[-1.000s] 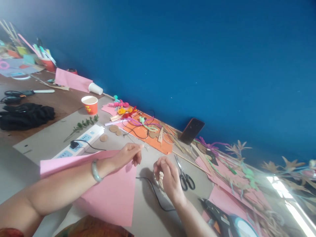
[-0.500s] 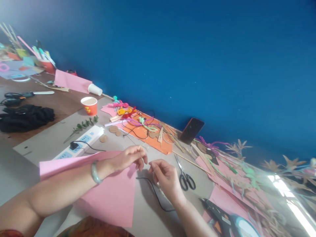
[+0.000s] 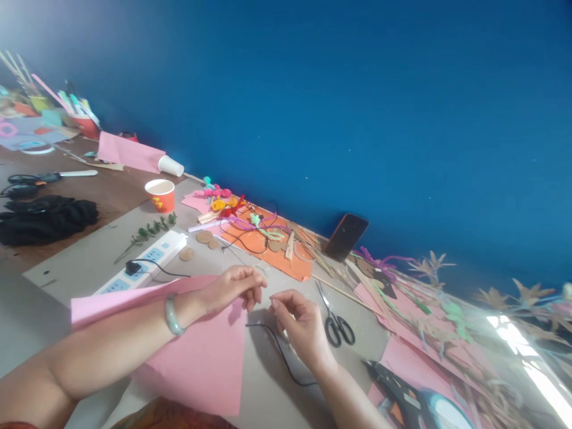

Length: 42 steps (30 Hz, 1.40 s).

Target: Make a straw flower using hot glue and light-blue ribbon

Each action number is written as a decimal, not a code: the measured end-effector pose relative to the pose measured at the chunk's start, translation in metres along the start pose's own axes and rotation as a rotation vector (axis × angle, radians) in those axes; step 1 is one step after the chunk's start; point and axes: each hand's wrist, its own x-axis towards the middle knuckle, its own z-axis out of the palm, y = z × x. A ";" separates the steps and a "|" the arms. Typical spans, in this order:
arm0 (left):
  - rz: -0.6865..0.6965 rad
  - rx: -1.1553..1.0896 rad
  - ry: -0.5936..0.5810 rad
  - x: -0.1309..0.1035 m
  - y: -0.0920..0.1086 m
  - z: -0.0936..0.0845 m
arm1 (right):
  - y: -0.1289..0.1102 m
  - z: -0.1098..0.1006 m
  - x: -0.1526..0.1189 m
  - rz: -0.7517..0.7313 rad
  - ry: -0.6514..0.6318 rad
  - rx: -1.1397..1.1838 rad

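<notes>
My left hand (image 3: 236, 289), a pale green bangle (image 3: 172, 316) on its wrist, hovers over the far right corner of a pink sheet (image 3: 201, 363). Its thumb and fingers are pinched together; anything between them is too small to make out. Close by on the right, fingertips facing it across a small gap, is my right hand (image 3: 301, 325), also pinched. A bit of something whitish shows under its palm, mostly hidden. A black cable (image 3: 279, 348) runs beneath the hands. Scissors with black handles (image 3: 337, 328) lie just right of my right hand.
A power strip (image 3: 156, 259) and a paper cup with a drink (image 3: 161, 195) stand left. An orange sheet (image 3: 268, 253) with craft bits lies beyond the hands. A phone (image 3: 346, 236) leans against the blue wall. A glue gun (image 3: 397, 387) lies at the lower right.
Both hands stay almost in place, with only slight finger movement. The view has shifted very slightly.
</notes>
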 end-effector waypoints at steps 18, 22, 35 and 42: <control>0.123 0.177 0.056 -0.001 0.001 -0.002 | 0.002 0.001 0.000 -0.003 0.003 -0.004; 0.115 0.222 0.051 -0.001 0.001 -0.001 | 0.004 0.001 0.001 -0.012 0.024 -0.036; 0.141 0.273 -0.064 -0.001 -0.001 0.001 | 0.007 0.002 0.002 -0.082 0.086 -0.141; 0.121 0.356 -0.047 -0.003 0.001 0.000 | 0.006 0.003 0.001 -0.075 0.099 -0.145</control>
